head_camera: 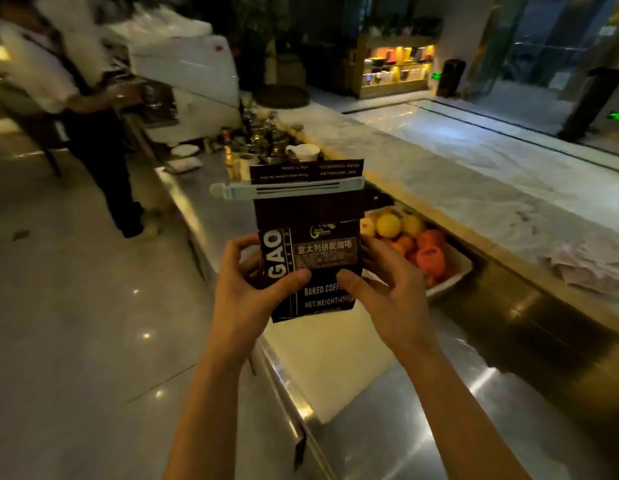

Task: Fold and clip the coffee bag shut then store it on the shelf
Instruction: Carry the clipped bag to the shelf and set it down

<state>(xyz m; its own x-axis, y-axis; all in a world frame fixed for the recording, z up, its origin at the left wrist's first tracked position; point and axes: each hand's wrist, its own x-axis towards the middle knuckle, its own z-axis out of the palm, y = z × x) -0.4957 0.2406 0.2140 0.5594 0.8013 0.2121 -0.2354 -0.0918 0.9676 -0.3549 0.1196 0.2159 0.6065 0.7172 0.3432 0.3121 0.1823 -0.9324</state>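
Note:
A dark brown coffee bag (310, 220) with white lettering stands upright in the air over the steel counter, held between both hands. Its top is folded over, and a long pale sealing clip (287, 191) is clamped across the fold, sticking out past the bag's left edge. My left hand (247, 284) grips the bag's lower left side with the thumb on the front. My right hand (387, 285) grips the lower right side the same way.
A steel counter (387, 410) runs below my arms. A white tray of fruit (450, 275) sits just right of the bag. Cups and bottles (259, 143) crowd the counter beyond, beside a white machine (193, 84). A person (65, 98) stands at far left. A marble bar top (474, 174) lies to the right.

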